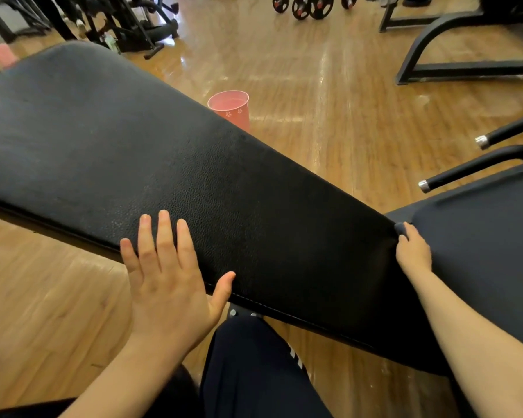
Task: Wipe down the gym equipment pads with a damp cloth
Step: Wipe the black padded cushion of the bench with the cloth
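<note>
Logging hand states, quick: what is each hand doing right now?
Left hand: open, flat on the back pad.
Right hand: at the pad's end, fingers hidden; cannot tell.

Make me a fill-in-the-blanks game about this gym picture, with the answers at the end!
1. The left hand lies flat with its fingers spread on the long ____ pad.
2. The bucket standing on the floor behind the pad is ____ in colour.
3. The right hand is at the narrow end of the long pad, beside the ____ pad.
4. The floor is made of ____.

Answers: black; pink; seat; wood
</note>
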Demonstrator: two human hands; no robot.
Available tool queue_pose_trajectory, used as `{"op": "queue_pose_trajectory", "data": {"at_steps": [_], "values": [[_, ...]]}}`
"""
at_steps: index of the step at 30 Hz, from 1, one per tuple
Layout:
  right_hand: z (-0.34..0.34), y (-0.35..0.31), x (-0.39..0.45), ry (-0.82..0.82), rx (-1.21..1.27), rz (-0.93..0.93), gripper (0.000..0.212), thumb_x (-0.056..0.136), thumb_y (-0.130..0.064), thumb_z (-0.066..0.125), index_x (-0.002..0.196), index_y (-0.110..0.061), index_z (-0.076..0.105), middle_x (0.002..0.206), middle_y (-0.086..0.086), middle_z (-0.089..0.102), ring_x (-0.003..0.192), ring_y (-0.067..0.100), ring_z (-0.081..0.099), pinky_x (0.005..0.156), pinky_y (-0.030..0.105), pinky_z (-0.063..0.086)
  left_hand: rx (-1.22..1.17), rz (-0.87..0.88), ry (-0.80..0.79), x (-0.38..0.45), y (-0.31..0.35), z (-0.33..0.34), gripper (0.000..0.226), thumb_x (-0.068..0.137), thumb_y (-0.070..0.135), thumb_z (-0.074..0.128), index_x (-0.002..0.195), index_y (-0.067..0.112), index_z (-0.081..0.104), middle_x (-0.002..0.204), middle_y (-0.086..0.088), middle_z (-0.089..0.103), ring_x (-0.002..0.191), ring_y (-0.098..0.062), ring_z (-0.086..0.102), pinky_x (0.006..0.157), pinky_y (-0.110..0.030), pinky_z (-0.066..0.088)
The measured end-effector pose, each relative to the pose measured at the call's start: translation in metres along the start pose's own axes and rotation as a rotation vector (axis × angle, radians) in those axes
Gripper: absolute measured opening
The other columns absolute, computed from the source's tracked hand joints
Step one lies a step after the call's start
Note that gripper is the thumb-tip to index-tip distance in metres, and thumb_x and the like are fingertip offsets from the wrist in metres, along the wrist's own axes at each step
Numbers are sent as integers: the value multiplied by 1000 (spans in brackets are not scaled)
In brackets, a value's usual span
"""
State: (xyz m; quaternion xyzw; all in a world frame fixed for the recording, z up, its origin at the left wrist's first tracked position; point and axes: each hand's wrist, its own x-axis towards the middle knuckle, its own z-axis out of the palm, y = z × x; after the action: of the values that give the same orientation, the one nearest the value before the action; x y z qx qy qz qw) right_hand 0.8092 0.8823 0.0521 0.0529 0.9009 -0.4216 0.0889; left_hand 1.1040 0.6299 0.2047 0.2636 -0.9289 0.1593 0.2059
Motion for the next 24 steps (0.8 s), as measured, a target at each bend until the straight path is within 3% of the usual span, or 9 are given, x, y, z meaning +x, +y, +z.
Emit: {"op": "queue_pose_trajectory", "data": {"at_steps": [12, 24], "values": [[-14, 15, 11, -82, 2, 65, 43, 101, -17, 29, 144, -20, 32, 147, 11, 35, 132, 32, 34, 109, 41, 27, 4, 7, 24, 1, 1, 1, 88, 80, 58, 38, 133, -12, 39, 139, -35, 37, 133, -47, 24, 114, -54, 1], [-10, 22, 21, -24, -15, 140, 43, 101, -17, 29, 144, -20, 31, 147, 10, 36, 133, 31, 33, 109, 40, 25, 37, 14, 38, 2, 0, 4, 88, 80, 57, 39, 134, -12, 38, 139, -35, 37, 133, -45, 24, 113, -53, 2]]}}
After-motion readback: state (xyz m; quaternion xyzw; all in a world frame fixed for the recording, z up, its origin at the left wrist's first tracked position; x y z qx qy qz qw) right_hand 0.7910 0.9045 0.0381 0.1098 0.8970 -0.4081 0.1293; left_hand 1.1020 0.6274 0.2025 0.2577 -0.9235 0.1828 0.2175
